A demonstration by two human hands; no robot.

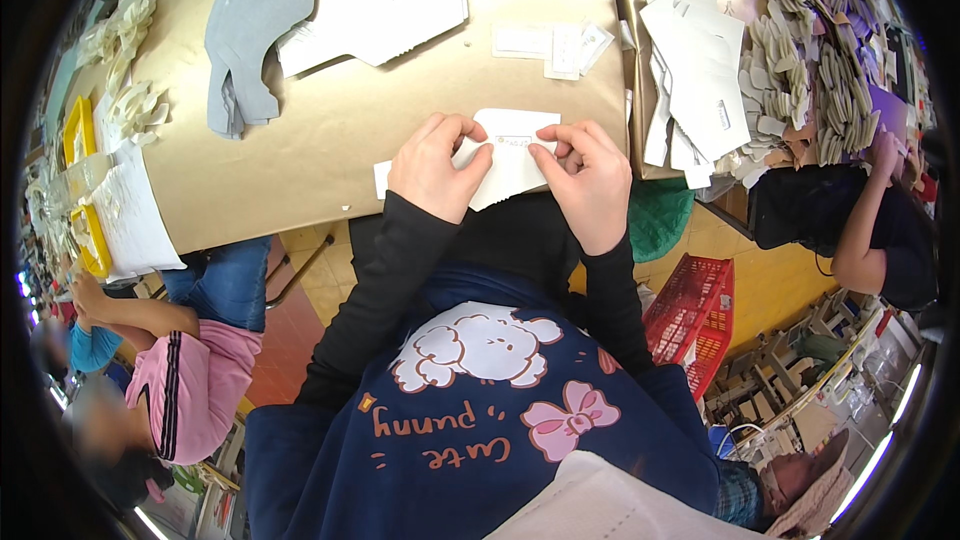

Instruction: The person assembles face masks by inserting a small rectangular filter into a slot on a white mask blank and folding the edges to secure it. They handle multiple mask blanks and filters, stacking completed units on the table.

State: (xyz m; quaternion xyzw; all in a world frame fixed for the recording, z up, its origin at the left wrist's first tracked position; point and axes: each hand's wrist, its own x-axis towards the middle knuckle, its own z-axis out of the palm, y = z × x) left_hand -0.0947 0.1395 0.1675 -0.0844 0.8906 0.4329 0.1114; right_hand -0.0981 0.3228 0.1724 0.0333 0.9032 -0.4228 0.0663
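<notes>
A white cut piece [505, 180] with a notched lower edge is between my hands at the table's near edge. On it lies a small printed label [513, 141]. My left hand [432, 162] is closed in a pinch at the piece's left side, thumb and forefinger by the label's left end. From the other side my right hand [588, 178] pinches too, its thumb and forefinger close to the label's right end. Whether the fingertips grip the label or only the piece under it is hard to tell. A white scrap [382, 178] shows beside my left wrist.
Beyond my hands are a stack of white pieces [385, 10], grey pieces [260, 15] and label strips [525, 40]. More white pieces [705, 80] lie on the right-hand table. A red crate [690, 310] stands on the floor. Co-workers sit left and right.
</notes>
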